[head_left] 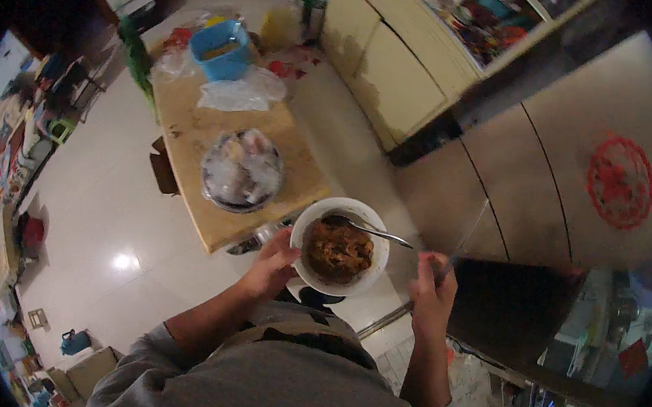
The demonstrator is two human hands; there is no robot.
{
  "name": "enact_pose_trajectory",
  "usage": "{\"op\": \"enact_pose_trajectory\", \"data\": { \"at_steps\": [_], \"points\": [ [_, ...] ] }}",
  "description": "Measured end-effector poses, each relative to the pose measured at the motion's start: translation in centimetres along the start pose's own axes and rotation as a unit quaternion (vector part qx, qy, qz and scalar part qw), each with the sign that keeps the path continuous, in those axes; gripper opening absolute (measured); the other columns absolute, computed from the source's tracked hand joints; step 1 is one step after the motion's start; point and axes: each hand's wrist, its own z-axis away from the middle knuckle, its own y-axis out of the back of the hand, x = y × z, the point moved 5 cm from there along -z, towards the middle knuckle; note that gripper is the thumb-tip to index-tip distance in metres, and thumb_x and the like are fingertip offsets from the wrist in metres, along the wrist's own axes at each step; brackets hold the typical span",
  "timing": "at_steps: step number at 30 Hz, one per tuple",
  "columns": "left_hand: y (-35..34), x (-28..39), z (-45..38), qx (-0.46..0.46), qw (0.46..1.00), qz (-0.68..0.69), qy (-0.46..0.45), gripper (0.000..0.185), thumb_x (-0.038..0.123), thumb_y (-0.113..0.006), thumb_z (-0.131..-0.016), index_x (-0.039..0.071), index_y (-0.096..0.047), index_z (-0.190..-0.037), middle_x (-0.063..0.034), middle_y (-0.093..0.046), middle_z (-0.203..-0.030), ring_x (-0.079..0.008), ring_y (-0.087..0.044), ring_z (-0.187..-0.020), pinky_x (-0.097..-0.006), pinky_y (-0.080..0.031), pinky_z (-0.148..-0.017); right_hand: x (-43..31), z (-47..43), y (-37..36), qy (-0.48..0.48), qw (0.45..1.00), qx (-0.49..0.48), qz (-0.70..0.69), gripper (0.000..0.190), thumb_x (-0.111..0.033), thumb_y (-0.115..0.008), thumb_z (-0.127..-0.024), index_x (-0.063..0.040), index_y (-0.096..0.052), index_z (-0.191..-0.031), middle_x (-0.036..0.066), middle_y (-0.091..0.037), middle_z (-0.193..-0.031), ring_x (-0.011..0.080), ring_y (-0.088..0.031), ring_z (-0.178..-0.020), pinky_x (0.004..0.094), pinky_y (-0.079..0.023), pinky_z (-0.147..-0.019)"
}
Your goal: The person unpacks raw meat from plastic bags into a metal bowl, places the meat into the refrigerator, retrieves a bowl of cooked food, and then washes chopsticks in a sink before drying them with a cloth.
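Note:
A white bowl [377, 266] of brown, minced-looking food [338, 250] is held by its left rim in my left hand [272, 264]. A metal spoon [384, 234] lies in the bowl, its handle over the right rim and pointing towards my right hand [434, 285]. That hand is raised beside the bowl, apart from the spoon handle. Its fingers are bent together near a thin, pale, blurred line; whether they hold something cannot be made out. Beyond the bowl, a plastic-covered round dish [243, 170] stands on the wooden table [300, 163].
A blue plastic basin [221, 49] and a crumpled clear plastic bag [242, 93] lie at the table's far end. Cream cabinets [397, 82] stand beyond, to the right. A large panel with a red round decoration [620, 181] is at the right. A cardboard box [163, 169] is beside the table.

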Motion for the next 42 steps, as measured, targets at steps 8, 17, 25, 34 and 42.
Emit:
{"op": "enact_pose_trajectory", "data": {
  "at_steps": [8,17,25,34,42],
  "points": [
    [13.8,12.3,1.8,0.075,0.995,-0.006,-0.065,0.063,0.031,-0.059,-0.091,0.011,-0.037,-0.147,-0.0097,-0.05,-0.14,-0.026,-0.054,-0.124,-0.0467,-0.05,-0.098,0.3,3.9,-11.7,-0.071,0.994,-0.081,0.028,0.011,-0.017,-0.061,-0.096,-0.006,-0.058,-0.095,-0.008,-0.041,-0.06,0.0014,-0.035,-0.05,0.0224,-0.024,-0.046],
    [18.6,21.0,3.1,0.068,0.988,-0.086,-0.113,0.065,0.027,-0.065,-0.087,0.001,-0.04,-0.141,-0.0132,-0.054,-0.133,-0.0248,-0.058,-0.117,-0.0428,-0.053,-0.094,-2.1,4.4,-18.0,-0.052,0.993,-0.099,0.043,0.012,-0.014,-0.063,-0.095,-0.003,-0.059,-0.096,-0.008,-0.043,-0.059,0.0012,-0.036,-0.052,0.0222,-0.024,-0.048],
    [13.1,15.7,4.1,-0.038,0.999,-0.015,-0.01,0.06,0.024,-0.069,-0.085,0.003,-0.044,-0.136,-0.0097,-0.055,-0.13,-0.0226,-0.054,-0.12,-0.0383,-0.046,-0.1,-3.9,5.0,-21.2,0.04,0.985,-0.107,0.129,0.017,-0.017,-0.069,-0.092,-0.003,-0.06,-0.095,-0.005,-0.049,-0.059,0.0029,-0.041,-0.053,0.0238,-0.03,-0.049],
    [12.0,13.4,3.7,-0.058,0.997,0.018,0.038,0.063,0.023,-0.067,-0.088,0.002,-0.042,-0.142,-0.0118,-0.055,-0.135,-0.0236,-0.056,-0.122,-0.0411,-0.047,-0.1,-3.9,6.1,-18.2,0.071,0.982,-0.013,0.177,0.021,-0.019,-0.072,-0.089,-0.003,-0.059,-0.086,-0.004,-0.045,-0.058,0.005,-0.04,-0.055,0.0265,-0.032,-0.05],
    [14.7,13.6,3.2,0.01,0.999,0.031,0.02,0.064,0.033,-0.062,-0.091,0.006,-0.04,-0.143,-0.0099,-0.054,-0.136,-0.0255,-0.053,-0.125,-0.0441,-0.046,-0.103,-1.6,8.0,-16.2,-0.004,0.998,-0.022,0.052,0.02,-0.022,-0.063,-0.096,-0.004,-0.056,-0.091,-0.006,-0.047,-0.067,0.0029,-0.039,-0.059,0.0235,-0.029,-0.052]
  ]
}}
